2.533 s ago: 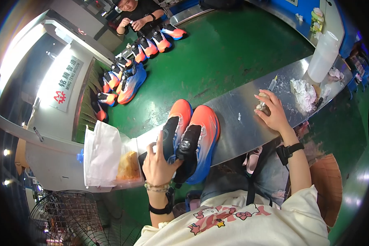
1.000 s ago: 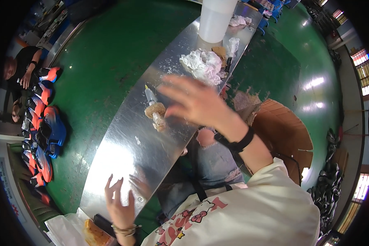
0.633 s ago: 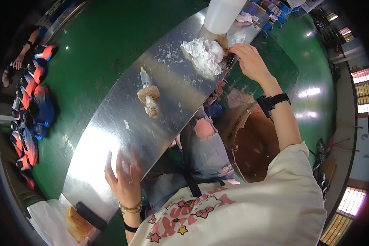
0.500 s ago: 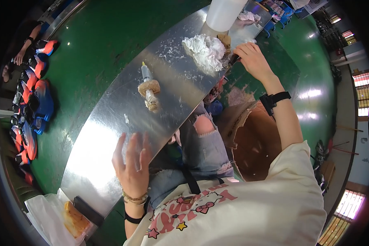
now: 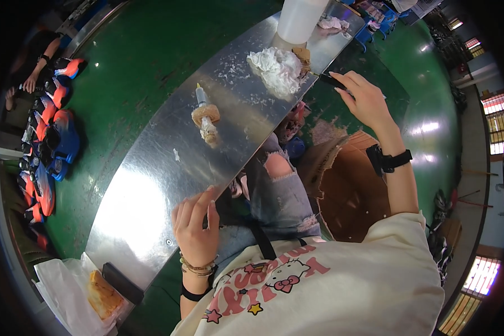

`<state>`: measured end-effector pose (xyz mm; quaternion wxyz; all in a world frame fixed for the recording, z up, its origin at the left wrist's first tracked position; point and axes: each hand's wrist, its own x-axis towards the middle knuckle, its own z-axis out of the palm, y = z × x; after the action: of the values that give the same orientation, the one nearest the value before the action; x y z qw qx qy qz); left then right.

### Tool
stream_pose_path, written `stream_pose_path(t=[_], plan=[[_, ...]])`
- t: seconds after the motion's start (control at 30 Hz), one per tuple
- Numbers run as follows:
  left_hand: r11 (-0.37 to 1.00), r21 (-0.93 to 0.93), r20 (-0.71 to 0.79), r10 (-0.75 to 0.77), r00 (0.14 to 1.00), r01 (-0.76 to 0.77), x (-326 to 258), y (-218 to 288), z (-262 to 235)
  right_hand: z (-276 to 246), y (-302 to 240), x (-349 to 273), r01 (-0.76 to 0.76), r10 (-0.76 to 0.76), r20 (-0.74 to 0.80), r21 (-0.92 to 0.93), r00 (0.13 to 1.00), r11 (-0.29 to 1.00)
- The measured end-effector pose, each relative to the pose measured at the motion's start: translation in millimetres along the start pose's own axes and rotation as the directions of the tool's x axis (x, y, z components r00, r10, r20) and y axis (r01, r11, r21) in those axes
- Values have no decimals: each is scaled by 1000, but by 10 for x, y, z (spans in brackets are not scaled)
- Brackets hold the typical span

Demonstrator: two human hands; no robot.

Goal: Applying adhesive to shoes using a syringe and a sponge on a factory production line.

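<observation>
My right hand (image 5: 367,101) is closed on a slim black-handled tool (image 5: 332,82) just off the table's far right edge. The tool's thin tip points left toward a brown, rough-looking block (image 5: 302,56); its exact kind is unclear. Against the block lies a heap of crumpled white tissue (image 5: 275,71). My left hand (image 5: 197,231) holds nothing and rests at the table's near edge, fingers stretched and slightly apart. Ahead of it a syringe (image 5: 201,96) with a yellow tip lies on the metal table (image 5: 168,137), a tan ring (image 5: 206,115) around its body and whitish wrapping at its near end.
A translucent white container (image 5: 301,21) stands behind the tissue, among white scraps. At the near left end are a dark case (image 5: 122,283) and a white bag with food (image 5: 103,297). An open cardboard box (image 5: 353,185) stands right of my legs. Another person's hand (image 5: 31,83) shows at far left.
My right hand has drawn back to the right, bringing the black-handled tool away from the block and into clearer view. My left hand has shifted right to the table's edge.
</observation>
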<state>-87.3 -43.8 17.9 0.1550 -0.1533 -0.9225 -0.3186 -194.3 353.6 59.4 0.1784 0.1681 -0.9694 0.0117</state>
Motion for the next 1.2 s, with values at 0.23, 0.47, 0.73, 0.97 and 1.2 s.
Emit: stream_pose_path(t=[0.23,0.47,0.73,0.97,1.2], plan=[[998,-3,-57,62,996,-63,204,60,24,-157,-226,211,-97,107,-96,109,990,989],[997,-44,-27,62,998,-63,196,15,115,31,-194,437,-164,193,-121,214,974,963],[989,-77,-24,127,992,-129,412,45,209,129,-286,232,-208,209,-10,90,978,974],[924,-220,-74,303,950,-312,1494,412,857,391,-195,183,-153,148,-157,-25,977,988],[953,-157,-160,236,959,-260,2156,598,1983,510,-336,120,-185,168,-185,-80,968,979]])
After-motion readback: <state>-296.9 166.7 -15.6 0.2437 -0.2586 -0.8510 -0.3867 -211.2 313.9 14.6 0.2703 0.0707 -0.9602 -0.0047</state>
